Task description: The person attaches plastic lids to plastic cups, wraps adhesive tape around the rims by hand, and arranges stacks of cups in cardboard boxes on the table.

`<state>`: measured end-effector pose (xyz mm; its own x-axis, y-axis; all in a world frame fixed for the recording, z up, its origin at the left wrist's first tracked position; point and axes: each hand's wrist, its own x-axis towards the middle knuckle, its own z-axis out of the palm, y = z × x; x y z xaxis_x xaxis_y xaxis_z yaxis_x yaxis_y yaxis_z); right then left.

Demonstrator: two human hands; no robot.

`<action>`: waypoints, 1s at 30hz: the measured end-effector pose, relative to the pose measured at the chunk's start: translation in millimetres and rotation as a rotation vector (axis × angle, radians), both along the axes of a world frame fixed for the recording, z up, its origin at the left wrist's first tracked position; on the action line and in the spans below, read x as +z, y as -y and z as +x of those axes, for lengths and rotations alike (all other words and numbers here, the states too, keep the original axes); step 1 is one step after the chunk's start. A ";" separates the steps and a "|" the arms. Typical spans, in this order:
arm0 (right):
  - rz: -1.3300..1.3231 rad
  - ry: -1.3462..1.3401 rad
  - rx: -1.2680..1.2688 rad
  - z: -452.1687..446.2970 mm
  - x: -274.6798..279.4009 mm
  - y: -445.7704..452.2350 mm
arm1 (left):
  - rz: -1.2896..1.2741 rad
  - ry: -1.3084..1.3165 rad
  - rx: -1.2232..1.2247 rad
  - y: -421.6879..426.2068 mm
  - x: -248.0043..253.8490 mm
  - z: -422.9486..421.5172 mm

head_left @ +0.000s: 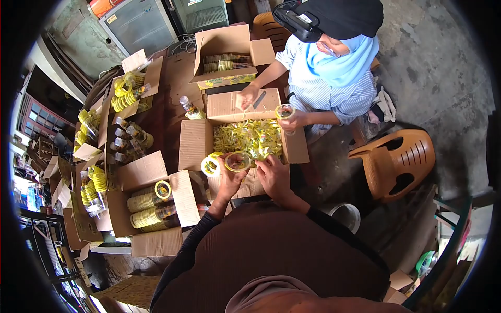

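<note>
My left hand [230,181] is closed around a clear plastic cup [238,162] with a yellow rim and dark contents, tilted so its mouth shows. Just left of that hand is a second round cup [211,166] with a pale yellow rim; whether the fingers touch it, I cannot tell. My right hand [275,180] is at the near edge of an open cardboard box, its fingers curled together over the contents. What they pinch is hidden. Small yellow packets [245,136] fill this box.
Across the box, a co-worker holds a similar cup [285,111]. Open cartons with stacked cups stand at the left [136,211] and back [225,81]. Several clear bottle-like containers [128,141] stand on the table. An orange chair [399,164] is at the right.
</note>
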<state>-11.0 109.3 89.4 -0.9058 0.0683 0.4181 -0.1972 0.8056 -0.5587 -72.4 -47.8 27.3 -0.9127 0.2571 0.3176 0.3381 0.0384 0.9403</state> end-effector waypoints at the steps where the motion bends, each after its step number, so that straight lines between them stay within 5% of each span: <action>1: -0.023 0.000 0.010 -2.0 -2.3 -1.6 | 0.000 0.002 0.003 -0.1 -2.7 0.0; 10: -0.030 -0.016 0.018 -17.4 -22.8 -18.4 | 0.245 0.219 -0.217 -18.2 11.2 16.0; 30: -0.054 -0.056 0.135 -14.5 -14.0 -37.8 | 0.273 0.396 0.070 -28.3 15.8 17.6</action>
